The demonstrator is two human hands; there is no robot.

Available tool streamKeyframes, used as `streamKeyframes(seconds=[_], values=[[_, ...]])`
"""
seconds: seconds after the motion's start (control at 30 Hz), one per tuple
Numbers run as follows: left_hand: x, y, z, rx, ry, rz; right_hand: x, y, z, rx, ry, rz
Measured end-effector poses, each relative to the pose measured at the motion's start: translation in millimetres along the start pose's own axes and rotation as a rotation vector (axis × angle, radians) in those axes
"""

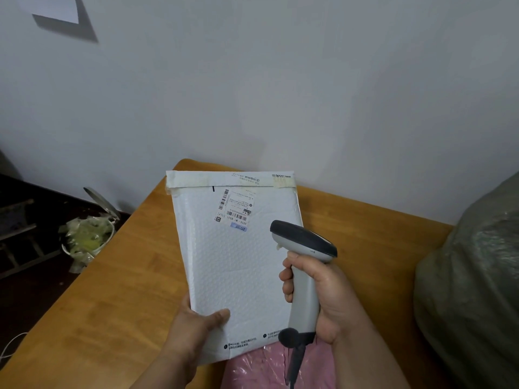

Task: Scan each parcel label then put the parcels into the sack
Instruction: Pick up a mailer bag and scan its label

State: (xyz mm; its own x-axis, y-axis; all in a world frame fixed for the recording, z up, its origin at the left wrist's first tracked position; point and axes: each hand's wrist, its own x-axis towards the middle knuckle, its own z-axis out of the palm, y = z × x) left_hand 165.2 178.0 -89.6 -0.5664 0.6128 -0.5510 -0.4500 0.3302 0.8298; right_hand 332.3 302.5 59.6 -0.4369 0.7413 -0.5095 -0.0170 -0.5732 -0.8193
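Two hands are in view above a wooden table [112,290]. The left hand [196,324] pinches the lower left edge of a white bubble mailer [236,265], thumb lying on the front face, the other fingers hidden behind it. The mailer is held tilted up, with its taped flap at the far end from the hands. A shipping label [236,207] with barcodes sits on the upper part of the front face, well beyond the left hand's thumb.

The right hand [323,293] is wrapped around the grey handle of a handheld barcode scanner [304,254]. The scanner's dark head points up and left, toward the label, and overlaps the mailer's right edge. A dark cable [295,360] leaves the base of the handle, just below the right hand.

A pink poly mailer [261,369] lies on the table between the two forearms, beneath the white mailer's near edge.

To the right of the right hand stands a grey-green woven sack [471,290], close to the table's edge. To the left of the left hand, past the table, a lidded waste bin [87,240] with a plastic liner stands on the dark floor.
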Motion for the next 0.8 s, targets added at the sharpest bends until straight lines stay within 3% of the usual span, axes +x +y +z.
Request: streamKeyframes(seconds=[0.37, 0.63, 0.8], values=[[-16.1, 2.1, 2.3, -0.018, 0.031, 0.076, -4.7, 4.7, -14.2, -0.095, 0.079, -0.053], [-52.0, 18.3, 3.8, -0.084, 0.119, 0.198, -28.1, 5.5, -37.6, -0.226, 0.232, -0.213], [-78.1, 48.6, 1.8, -0.173, 0.022, 0.284, -65.3, -0.5, -48.2, -0.194, 0.291, -0.331]])
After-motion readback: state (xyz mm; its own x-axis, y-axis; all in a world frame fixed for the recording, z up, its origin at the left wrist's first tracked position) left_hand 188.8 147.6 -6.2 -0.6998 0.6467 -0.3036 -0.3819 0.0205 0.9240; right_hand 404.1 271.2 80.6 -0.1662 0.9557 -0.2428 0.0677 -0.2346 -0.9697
